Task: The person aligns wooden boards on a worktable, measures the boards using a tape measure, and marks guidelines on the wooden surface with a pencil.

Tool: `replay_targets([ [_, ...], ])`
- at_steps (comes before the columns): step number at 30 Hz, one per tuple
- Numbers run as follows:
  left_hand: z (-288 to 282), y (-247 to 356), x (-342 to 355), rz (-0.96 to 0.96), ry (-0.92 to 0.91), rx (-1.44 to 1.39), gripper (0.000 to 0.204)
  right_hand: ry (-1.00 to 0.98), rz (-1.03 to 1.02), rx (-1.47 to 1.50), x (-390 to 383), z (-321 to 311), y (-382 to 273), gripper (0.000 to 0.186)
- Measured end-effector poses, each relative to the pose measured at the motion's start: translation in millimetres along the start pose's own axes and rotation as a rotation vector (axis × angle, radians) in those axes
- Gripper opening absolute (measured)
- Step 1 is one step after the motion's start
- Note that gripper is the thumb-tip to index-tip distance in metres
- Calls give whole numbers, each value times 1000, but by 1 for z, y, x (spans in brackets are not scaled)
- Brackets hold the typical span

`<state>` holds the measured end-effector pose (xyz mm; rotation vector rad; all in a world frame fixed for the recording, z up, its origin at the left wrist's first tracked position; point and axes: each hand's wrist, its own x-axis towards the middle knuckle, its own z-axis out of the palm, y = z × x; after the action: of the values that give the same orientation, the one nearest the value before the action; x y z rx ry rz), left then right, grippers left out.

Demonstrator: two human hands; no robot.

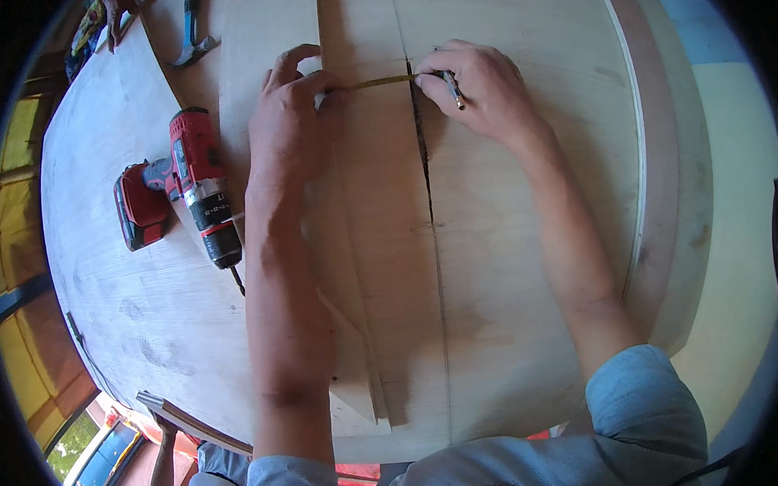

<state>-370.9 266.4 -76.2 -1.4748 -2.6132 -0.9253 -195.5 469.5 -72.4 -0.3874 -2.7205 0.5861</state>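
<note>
A narrow yellow measuring tape [382, 81] runs between my hands over a pale plywood board. My left hand [292, 105] is closed at the raised edge of a wooden strip [340, 185], with the tape's left end at its fingertips; whatever lies inside the fist is hidden. My right hand [482, 85] grips a slim pen-like marking tool [454, 91], its metallic end sticking out below the fingers. The thumb and forefinger of that hand meet the tape's right end, beside a dark gap [420, 139] that continues as a thin line down the board.
Left of my left forearm lies a red and black cordless drill [200, 177] with a bit fitted. A blue-handled hammer [191, 36] rests beyond it. Another person's hand [117, 17] touches the far left edge; another hand [164, 425] is by a grey panel [194, 423] at lower left.
</note>
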Motion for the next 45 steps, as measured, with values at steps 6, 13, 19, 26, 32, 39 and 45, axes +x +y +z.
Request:
replay_targets([
  [6,-5,-1,0,-52,-14,19,15,-3,17,63,2,1,-1,18],
  [13,-8,5,1,-42,-17,79,18,19,37,-27,-4,2,-6,15],
  [19,-10,3,2,-60,-42,34,19,39,56,-49,-7,4,-10,13],
  [26,-7,3,1,-15,-19,75,18,169,-3,-93,-13,5,-12,14],
  [32,-8,2,-2,-29,-23,91,17,3,103,-68,-10,0,-14,13],
  [39,-6,3,0,-47,-42,49,19,106,32,-49,-12,3,-10,10],
  [45,-6,-1,0,-2,-33,116,18,12,125,-31,-10,-7,-13,15],
])
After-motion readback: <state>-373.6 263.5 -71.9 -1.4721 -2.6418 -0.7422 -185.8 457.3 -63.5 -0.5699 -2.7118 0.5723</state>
